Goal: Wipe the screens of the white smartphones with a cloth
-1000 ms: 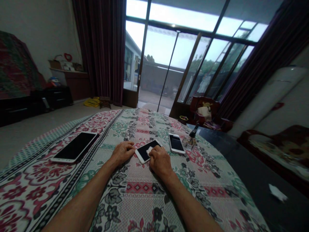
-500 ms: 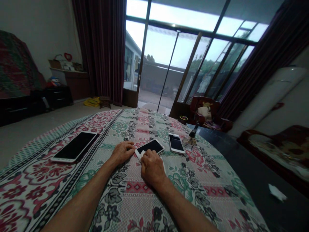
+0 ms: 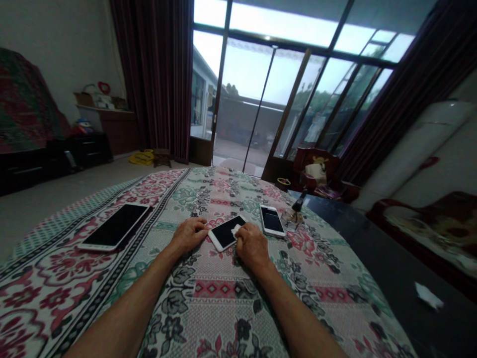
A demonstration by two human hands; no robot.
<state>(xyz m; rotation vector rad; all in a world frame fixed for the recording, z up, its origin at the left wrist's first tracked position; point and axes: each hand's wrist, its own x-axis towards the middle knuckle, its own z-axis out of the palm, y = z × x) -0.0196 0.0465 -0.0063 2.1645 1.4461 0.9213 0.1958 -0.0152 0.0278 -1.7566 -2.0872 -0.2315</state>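
A white-framed smartphone [image 3: 223,234] with a dark screen lies face up and slanted on the tablecloth between my hands. My left hand [image 3: 190,234] rests flat on the cloth, fingers stretched out, its fingertips at the phone's left edge. Pinched in my right hand [image 3: 252,244] is a crumpled white tissue [image 3: 235,229], pressed on the right part of the screen. Most of the tissue is hidden by the fingers. Just right of that hand lies a second white phone [image 3: 273,221]. A larger white-framed tablet [image 3: 115,227] lies at the left.
A small glass bottle with a black top [image 3: 296,211] stands beyond the second phone. The patterned tablecloth [image 3: 223,313] covers the round table. A dark surface [image 3: 387,258] to the right carries another crumpled tissue [image 3: 428,296]. Glass doors [image 3: 253,109] stand beyond.
My right hand has slid with the tissue from the phone's near left end to its right side, uncovering the near end. My left hand has stayed put.
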